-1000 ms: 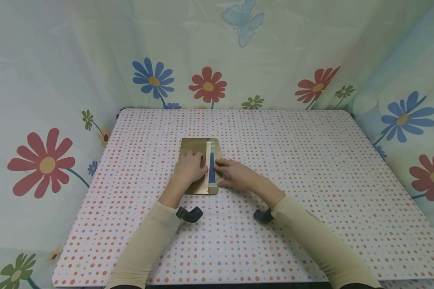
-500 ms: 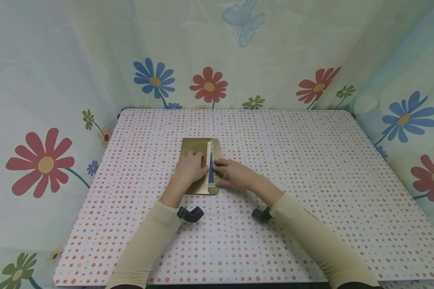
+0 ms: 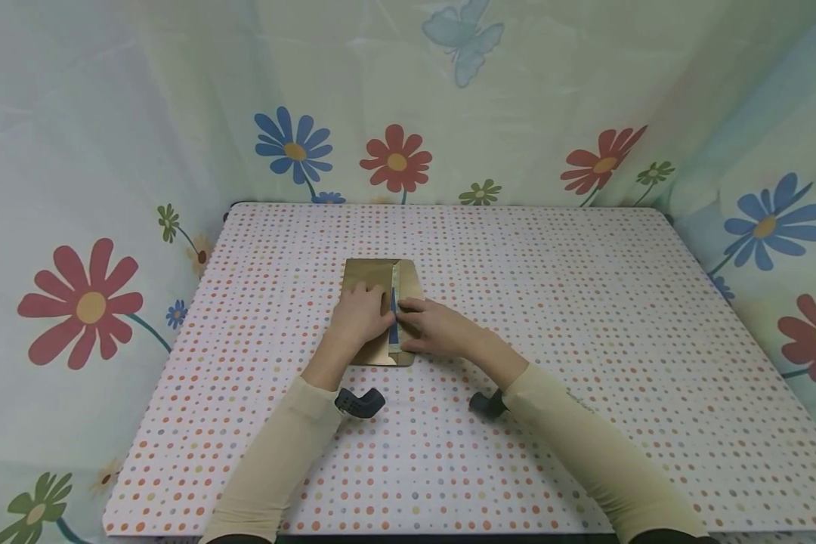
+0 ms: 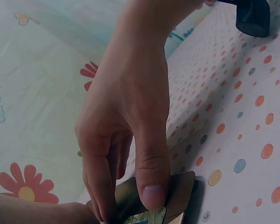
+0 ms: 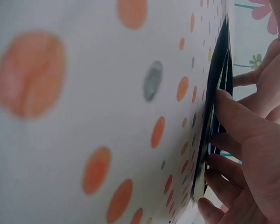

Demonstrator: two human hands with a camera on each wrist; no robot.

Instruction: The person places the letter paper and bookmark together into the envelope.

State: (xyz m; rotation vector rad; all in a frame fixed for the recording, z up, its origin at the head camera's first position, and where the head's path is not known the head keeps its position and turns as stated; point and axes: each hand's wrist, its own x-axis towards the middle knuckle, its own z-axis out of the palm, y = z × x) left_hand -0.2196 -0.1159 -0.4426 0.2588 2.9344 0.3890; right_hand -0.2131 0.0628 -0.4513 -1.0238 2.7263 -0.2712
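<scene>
A brown paper envelope [image 3: 369, 270] lies flat on the table, its flap [image 3: 408, 273] spread out to the right. A thin blue and green strip of a flat card [image 3: 394, 334] shows at the mouth; the rest is hidden inside. My left hand [image 3: 359, 316] rests over the envelope body and grips the mouth's edge, the thumb [image 4: 152, 193] against it in the left wrist view. On the flap side, my right hand [image 3: 442, 330] touches the card's outer edge with its fingertips. In the right wrist view the thumb and fingers of this hand [image 5: 252, 149] reach into the parted envelope [image 5: 218, 60].
The white table [image 3: 551, 302] is covered in colored dots. Curtains [image 3: 530, 91] with printed flowers and a butterfly stand behind and at both sides. Dark wrist devices [image 3: 360, 403] sit below both hands, close above the tabletop.
The card has slid left into the envelope, so its visible blue strip is narrower. My right hand has moved slightly left with it. My left hand has stayed nearly in place.
</scene>
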